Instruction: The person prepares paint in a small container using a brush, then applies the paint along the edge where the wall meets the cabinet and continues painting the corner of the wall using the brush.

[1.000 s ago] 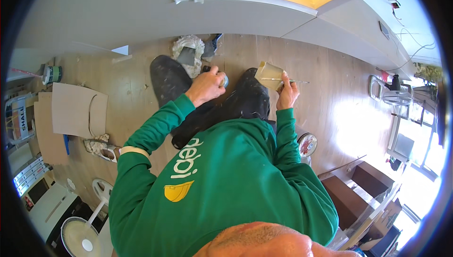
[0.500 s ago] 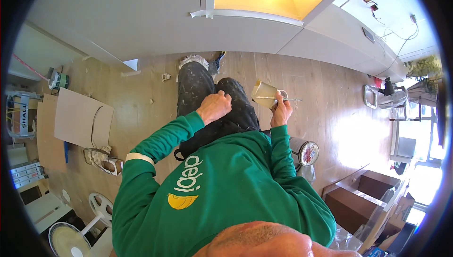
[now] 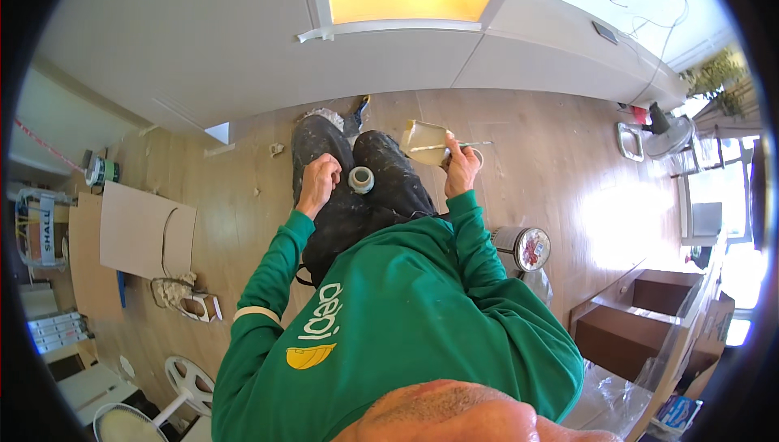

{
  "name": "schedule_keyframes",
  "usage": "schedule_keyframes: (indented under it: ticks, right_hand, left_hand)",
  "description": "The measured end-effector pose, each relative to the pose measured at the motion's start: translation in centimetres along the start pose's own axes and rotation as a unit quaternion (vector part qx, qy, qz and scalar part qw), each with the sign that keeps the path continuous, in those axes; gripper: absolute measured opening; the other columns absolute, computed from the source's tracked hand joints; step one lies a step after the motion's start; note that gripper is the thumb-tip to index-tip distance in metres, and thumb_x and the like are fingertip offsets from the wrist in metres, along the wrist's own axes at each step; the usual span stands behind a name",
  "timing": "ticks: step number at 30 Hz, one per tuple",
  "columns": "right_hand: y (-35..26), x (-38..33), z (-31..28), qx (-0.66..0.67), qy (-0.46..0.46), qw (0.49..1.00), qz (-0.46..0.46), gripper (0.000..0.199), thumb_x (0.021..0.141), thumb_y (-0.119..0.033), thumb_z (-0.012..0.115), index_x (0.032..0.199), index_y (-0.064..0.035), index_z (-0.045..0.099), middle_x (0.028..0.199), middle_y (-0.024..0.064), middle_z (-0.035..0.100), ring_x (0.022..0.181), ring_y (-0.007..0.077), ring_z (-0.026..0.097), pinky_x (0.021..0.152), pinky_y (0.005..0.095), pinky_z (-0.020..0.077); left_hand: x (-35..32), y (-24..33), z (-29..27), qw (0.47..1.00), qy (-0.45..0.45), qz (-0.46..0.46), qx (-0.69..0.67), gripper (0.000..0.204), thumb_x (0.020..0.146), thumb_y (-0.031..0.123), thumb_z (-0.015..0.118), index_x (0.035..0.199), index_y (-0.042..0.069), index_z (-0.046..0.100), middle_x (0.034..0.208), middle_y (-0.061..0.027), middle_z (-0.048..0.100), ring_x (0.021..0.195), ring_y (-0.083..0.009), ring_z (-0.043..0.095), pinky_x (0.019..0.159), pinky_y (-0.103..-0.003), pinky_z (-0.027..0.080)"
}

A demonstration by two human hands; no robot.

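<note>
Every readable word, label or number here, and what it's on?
Wording not copied here; location and legibility only.
Green sweatshirt: large white lettering, legible.
Pale panel, far left: dark lettering, legible.
Tin lid: print too small to read.
Blue pack, lower right: too blurred.
Open jar: nothing legible.

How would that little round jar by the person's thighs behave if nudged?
The jar would probably tip or roll: its outline is round and it seems to rest against the dark trousers, an uneven support. Its mouth appears open, so any contents might spill. Looking smaller than the left hand, it is probably light.
</note>
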State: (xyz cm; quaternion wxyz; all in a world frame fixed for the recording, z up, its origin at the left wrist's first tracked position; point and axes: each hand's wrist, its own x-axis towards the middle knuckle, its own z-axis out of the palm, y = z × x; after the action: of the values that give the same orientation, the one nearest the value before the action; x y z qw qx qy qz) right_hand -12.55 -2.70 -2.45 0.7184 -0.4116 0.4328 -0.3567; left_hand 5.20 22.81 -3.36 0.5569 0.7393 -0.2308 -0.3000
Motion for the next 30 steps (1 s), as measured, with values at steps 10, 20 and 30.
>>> schedule_keyframes:
  ticks: [10,20,30]
  right_hand:
    - [-1.1,-0.7,-0.2,-0.008,-0.014,1.0,-0.008,0.027,0.087,-0.03,0.078,0.093,-0.0066,0.065,0.082,-0.0006,0.062,0.066,0.0094,0.061,0.056,0.0257,0.053]
    - [-3.0,-1.0,2.4,-0.018,-0.042,0.999,-0.029,0.029,0.086,-0.029,0.078,0.095,-0.0055,0.064,0.084,0.0,0.063,0.068,0.0093,0.061,0.058,0.0256,0.0528]
    - [-3.3,-2.4,5.5,-0.057,-0.064,0.994,-0.074,0.031,0.082,-0.027,0.082,0.087,-0.0008,0.065,0.075,-0.0001,0.06,0.063,0.0072,0.051,0.053,0.024,0.0432]
  left_hand:
    - [-0.3,0.8,2.0,0.893,-0.057,0.252,0.37,0.07,0.055,0.033,0.091,0.116,0.01,0.063,0.101,-0.0085,0.066,0.092,-0.0321,0.067,0.08,-0.042,0.055]
    - [0.8,0.5,2.0,0.939,-0.045,0.188,0.284,0.057,0.057,0.03,0.089,0.106,0.012,0.068,0.099,-0.0097,0.072,0.091,-0.0317,0.069,0.081,-0.041,0.055]
    - [1.3,13.2,-2.7,0.809,0.006,0.333,0.484,0.043,0.059,0.025,0.082,0.094,0.006,0.065,0.081,-0.0109,0.065,0.077,-0.032,0.067,0.07,-0.042,0.054]
